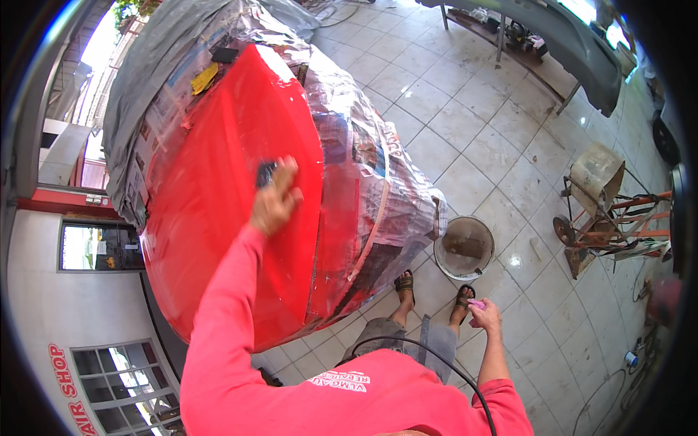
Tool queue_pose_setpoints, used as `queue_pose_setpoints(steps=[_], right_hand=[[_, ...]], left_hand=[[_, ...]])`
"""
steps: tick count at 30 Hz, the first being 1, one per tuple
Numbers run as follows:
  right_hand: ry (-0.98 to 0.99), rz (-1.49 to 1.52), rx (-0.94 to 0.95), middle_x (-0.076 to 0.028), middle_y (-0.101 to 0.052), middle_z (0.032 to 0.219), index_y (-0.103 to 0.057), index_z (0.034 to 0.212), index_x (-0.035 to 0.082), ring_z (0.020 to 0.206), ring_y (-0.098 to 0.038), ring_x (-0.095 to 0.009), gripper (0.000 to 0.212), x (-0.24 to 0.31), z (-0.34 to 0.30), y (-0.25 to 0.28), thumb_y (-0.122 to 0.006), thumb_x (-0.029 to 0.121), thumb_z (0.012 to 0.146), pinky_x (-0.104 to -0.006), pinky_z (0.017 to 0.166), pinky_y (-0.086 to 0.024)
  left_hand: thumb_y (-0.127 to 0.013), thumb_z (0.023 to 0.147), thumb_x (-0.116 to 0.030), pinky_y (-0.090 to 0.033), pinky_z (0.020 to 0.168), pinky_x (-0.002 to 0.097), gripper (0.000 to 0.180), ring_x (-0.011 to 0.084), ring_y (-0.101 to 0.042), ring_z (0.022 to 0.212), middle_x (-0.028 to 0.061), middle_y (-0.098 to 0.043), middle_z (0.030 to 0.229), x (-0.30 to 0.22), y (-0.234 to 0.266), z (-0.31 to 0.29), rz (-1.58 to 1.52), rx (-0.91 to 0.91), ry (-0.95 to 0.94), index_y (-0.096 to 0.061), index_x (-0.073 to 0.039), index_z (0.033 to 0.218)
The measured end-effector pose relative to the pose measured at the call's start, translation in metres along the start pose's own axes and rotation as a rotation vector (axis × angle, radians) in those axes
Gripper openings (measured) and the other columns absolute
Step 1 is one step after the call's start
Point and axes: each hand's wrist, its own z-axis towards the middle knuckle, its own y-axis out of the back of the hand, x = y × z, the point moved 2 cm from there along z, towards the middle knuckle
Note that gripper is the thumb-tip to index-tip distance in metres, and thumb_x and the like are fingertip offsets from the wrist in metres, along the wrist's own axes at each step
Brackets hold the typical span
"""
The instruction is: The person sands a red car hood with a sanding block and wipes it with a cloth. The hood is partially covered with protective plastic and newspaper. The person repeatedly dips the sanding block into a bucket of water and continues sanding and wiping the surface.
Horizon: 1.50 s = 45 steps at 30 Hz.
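Observation:
A glossy red car panel [218,196], wet-looking in places, fills the left half of the head view. My left hand [275,202] presses on it with a small black sheet, likely sandpaper [266,173], under the fingertips. Down by my side, my right hand [487,316] is closed on a small pink piece [476,304], whose kind I cannot make out. Newspaper masking [363,145] surrounds the red surface. A yellow scrap [204,78] and a dark flat pad [225,55] rest at the panel's far left edge.
A round bucket [440,254] with murky water stands on the tiled floor by my feet. To the right is a rusty wheeled cart [600,218]. A grey bumper [574,43] lies on a stand at the far right. Grey sheeting [138,109] drapes the car's far side.

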Motion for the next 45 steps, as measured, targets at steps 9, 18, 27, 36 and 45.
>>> queue_pose_setpoints(steps=[9,18,27,36,45], right_hand=[[0.414,0.267,-0.181,-0.014,-0.079,0.093,-0.076,0.111,0.009,0.086,-0.076,-0.030,0.044,0.093,-0.001,0.029,-0.086,0.044,0.086,-0.0427,0.078,-0.059],[0.511,0.349,-0.043,-0.009,-0.074,0.081,-0.075,0.109,0.007,0.067,-0.072,-0.020,0.035,0.174,-0.017,0.042,-0.086,0.033,0.088,-0.0362,0.061,-0.059],[0.535,0.371,0.024,-0.008,-0.073,0.075,-0.074,0.109,0.008,0.067,-0.074,-0.020,0.036,0.205,0.009,0.001,-0.084,0.037,0.090,-0.0369,0.062,-0.058],[0.429,0.307,-0.013,-0.011,-0.076,0.081,-0.077,0.112,0.009,0.071,-0.074,-0.021,0.041,0.147,0.017,0.004,-0.085,0.040,0.087,-0.0381,0.069,-0.059],[0.401,0.206,-0.075,-0.006,-0.078,0.080,-0.077,0.110,0.010,0.073,-0.075,-0.021,0.039,0.097,0.040,0.008,-0.084,0.043,0.089,-0.0383,0.068,-0.057]], left_hand=[[-0.047,0.113,-0.049,-0.034,0.129,0.0460,0.077,0.0433,-0.030,0.160,0.0280,-0.030,0.173,0.044,-0.024,0.038,0.227,-0.252,0.148,-0.029,0.003,0.167],[-0.056,0.109,-0.049,-0.037,0.127,0.0462,0.081,0.0418,-0.027,0.162,0.0232,-0.032,0.174,-0.034,-0.011,-0.100,0.149,-0.010,0.177,-0.029,-0.002,0.169],[-0.045,0.112,-0.057,-0.033,0.129,0.0460,0.086,0.0448,-0.034,0.158,0.0316,-0.035,0.169,0.048,-0.021,-0.006,0.303,-0.259,0.248,-0.029,0.009,0.165],[-0.050,0.106,-0.065,-0.038,0.126,0.0497,0.097,0.0420,-0.026,0.162,0.0282,-0.030,0.173,-0.050,-0.026,-0.144,0.374,-0.058,0.351,-0.028,0.008,0.166],[-0.046,0.109,-0.065,-0.036,0.127,0.0484,0.093,0.0477,-0.038,0.155,0.0339,-0.037,0.167,0.091,0.001,-0.008,0.354,-0.226,0.498,-0.033,0.010,0.163]])
